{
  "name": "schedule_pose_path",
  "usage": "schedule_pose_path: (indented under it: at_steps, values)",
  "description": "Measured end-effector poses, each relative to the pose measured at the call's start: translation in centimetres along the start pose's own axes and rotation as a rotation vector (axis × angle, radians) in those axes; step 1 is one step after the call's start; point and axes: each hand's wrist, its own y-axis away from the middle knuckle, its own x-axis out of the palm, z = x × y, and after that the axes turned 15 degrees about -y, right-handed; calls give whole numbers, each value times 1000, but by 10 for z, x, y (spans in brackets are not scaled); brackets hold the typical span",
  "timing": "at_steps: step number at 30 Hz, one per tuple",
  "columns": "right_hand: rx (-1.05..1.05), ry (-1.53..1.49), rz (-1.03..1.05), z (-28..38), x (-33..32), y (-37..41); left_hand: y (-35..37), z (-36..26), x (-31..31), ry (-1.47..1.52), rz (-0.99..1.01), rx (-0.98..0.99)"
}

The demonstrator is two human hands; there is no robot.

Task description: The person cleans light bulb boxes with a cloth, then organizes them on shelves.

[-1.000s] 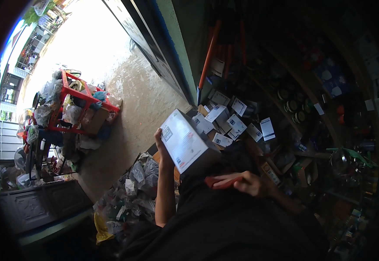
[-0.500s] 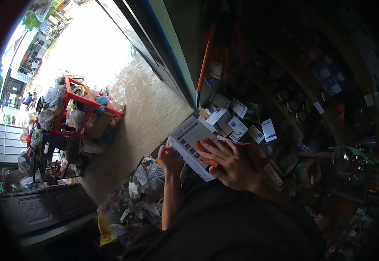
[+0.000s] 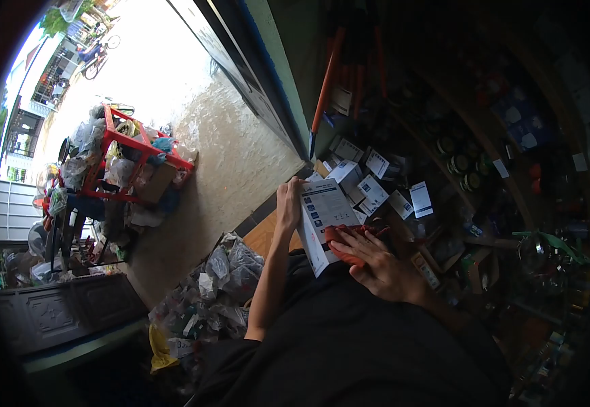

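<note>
A white cardboard box (image 3: 322,211) with dark print and small pictures is held tilted in front of my body. My left hand (image 3: 289,205) is closed round its upper left edge, fingertips partly hidden behind it. Against the box's lower right part, my right hand (image 3: 376,266) presses a reddish-orange cloth (image 3: 349,247); the fingers lie over the cloth, the thumb below it. What is printed on the box is too small to read.
Several white boxes (image 3: 374,193) lie piled just beyond. A heap of clear plastic bags (image 3: 217,275) is to the left, and a red frame (image 3: 125,142) full of bags stands outside the doorway. Dark shelves (image 3: 471,156) line the right side. Orange-handled tools (image 3: 327,85) lean by the door.
The box has turned, showing more of its printed face and less of its side. My left hand has moved up and right; my right hand and the cloth have shifted slightly down and right.
</note>
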Motion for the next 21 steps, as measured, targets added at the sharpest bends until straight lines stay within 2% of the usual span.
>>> schedule_pose_path:
  at_steps: [4, 7, 8, 11, 12, 15, 18, 21]
  values:
    - [106, 55, -100, 2, -6, 28, -12, -3, 17, 171, 54, 70]
    - [210, -751, -296, 1, -23, 37, -15, -7, 20, 224, 115, 110]
    - [266, -987, -574, -21, -19, 45, -15, -10, 20, 215, 119, 126]
    - [109, -518, -718, 7, -40, 23, -18, -13, 21, 221, 146, 164]
    - [38, -243, -629, 3, -41, 17, -19, -15, 22, 231, 158, 177]
    - [68, 416, -234, 7, -15, 0, -14, -42, 22, 167, 107, 145]
    - [18, 259, -177, -4, 22, 10, -23, -31, 24, 193, 274, 186]
    - [80, 310, -100, -5, 13, 11, -29, 2, 45, 16, 22, 328]
